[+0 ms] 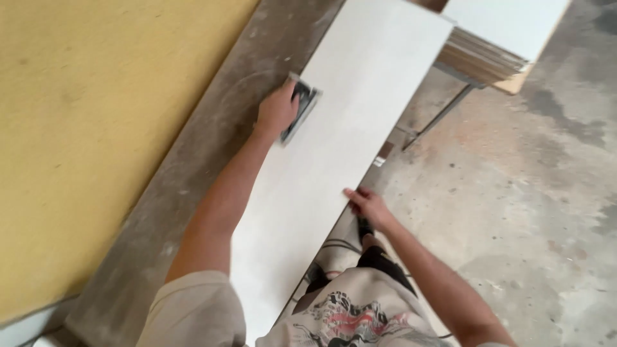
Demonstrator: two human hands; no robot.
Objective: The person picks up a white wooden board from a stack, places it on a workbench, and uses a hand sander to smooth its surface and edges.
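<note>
A smooth, matt white board (334, 141) lies beside a dusty grey tabletop (193, 160), above rough, stained concrete floor (514, 212).

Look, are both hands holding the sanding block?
No, only the left hand grips the sanding block on the white board; the right hand rests at the board's near edge.
</note>
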